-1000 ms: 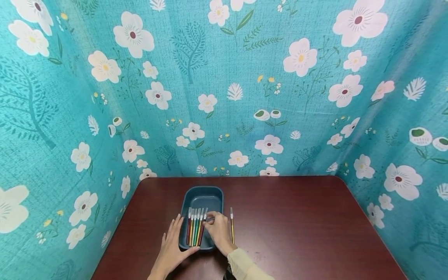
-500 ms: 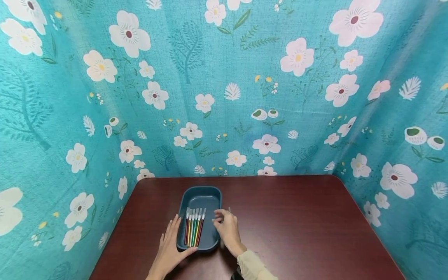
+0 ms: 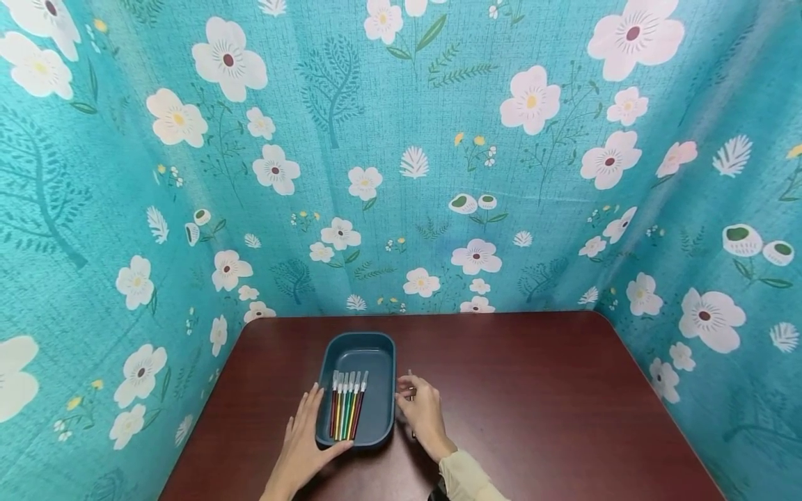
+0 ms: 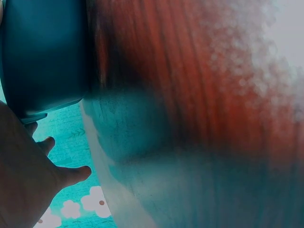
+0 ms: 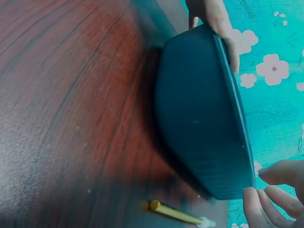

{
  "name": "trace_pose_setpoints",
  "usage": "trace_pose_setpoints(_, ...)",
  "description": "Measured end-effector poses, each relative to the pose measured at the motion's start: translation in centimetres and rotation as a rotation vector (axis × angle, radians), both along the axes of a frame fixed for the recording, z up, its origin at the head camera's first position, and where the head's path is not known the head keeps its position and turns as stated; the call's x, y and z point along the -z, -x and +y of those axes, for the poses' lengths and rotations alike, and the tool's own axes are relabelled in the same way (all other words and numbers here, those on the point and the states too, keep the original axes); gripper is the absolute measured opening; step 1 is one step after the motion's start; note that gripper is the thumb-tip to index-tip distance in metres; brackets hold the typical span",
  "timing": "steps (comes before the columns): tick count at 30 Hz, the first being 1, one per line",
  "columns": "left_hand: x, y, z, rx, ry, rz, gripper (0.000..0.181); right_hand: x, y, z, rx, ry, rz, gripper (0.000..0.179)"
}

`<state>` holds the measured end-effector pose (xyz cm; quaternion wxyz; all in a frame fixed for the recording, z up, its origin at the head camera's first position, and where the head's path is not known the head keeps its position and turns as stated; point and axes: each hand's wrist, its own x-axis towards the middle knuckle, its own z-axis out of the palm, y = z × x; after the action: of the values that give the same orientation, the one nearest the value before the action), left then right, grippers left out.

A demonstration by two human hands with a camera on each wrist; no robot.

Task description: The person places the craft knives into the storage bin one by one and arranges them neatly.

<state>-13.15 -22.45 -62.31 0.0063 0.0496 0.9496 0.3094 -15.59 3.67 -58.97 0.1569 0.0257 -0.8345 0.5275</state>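
Several thin paintbrushes (image 3: pixel 347 410) with pale tips and red, yellow and green handles lie side by side in the blue-grey tray (image 3: pixel 379 417). My left hand (image 3: pixel 302 435) rests at the tray's near left corner, its fingers along the left side and its thumb at the near rim. To the right of the tray, my right hand (image 3: pixel 424 414) hovers over a single paintbrush (image 5: pixel 176 213) with a gold handle, which lies on the table. In the right wrist view thumb and fingers are apart, with nothing between them. The head view hides much of this brush behind the hand.
A dark reddish-brown table (image 3: pixel 532 396) bears the tray left of its middle. Behind it and at both sides hangs a teal floral curtain (image 3: pixel 401 223).
My right hand has left the rightmost brush of the row in the tray and moved right, over the tray's side, to the single brush. My left hand stays at the tray.
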Motion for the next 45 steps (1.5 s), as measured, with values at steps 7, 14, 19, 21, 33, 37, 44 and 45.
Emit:
trace_pose_setpoints(7,0.0,-0.1,-0.1,-0.002,-0.004,-0.003,0.124,1.0,-0.1,0.6,0.025,-0.021,-0.025,0.028)
trace_pose_setpoints(14,-0.1,0.0,0.0,-0.012,-0.004,-0.016,0.125,2.1,0.1,1.1,0.064,-0.041,-0.048,0.03)
trace_pose_setpoints(19,-0.1,0.0,0.0,-0.012,-0.004,-0.01,0.124,2.8,-0.1,1.2,0.108,-0.062,-0.069,0.03)
trace_pose_setpoints(21,0.0,0.0,0.0,-0.01,-0.007,-0.007,0.124,3.3,-0.1,1.2,0.126,-0.068,-0.078,0.03)
trace_pose_setpoints(33,-0.3,0.0,0.0,-0.014,-0.009,-0.022,0.124,4.6,0.2,1.2,0.171,-0.088,-0.059,0.032)
trace_pose_setpoints(37,-0.3,0.0,0.0,-0.018,-0.016,-0.023,0.123,5.0,0.4,0.8,0.186,-0.099,-0.062,0.032)
trace_pose_setpoints(44,-0.3,0.0,0.1,-0.021,-0.003,-0.029,0.124,5.3,0.5,0.2,0.222,-0.124,-0.013,0.036)
trace_pose_setpoints(45,-0.3,0.0,0.1,-0.02,-0.004,-0.025,0.123,5.3,0.5,0.2,0.229,-0.135,-0.003,0.037)
